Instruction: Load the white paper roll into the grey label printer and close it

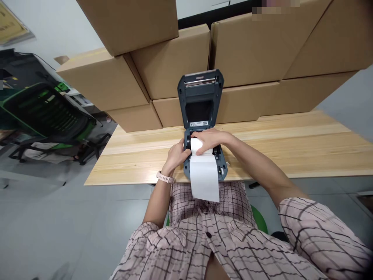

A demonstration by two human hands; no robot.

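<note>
A dark grey label printer stands at the table's front edge with its lid swung up. Inside it sits a white paper roll. Its loose strip runs toward me over the printer's front and hangs past the table edge. My right hand is curved over the roll, thumb and fingers on either side of it. My left hand grips the printer's left wall, thumb on the inner rim. Some of its fingertips are hidden by the printer's side.
Stacked cardboard boxes line the back of the wooden table. A black office chair stands on the floor to the left. I sit close to the table on a green seat.
</note>
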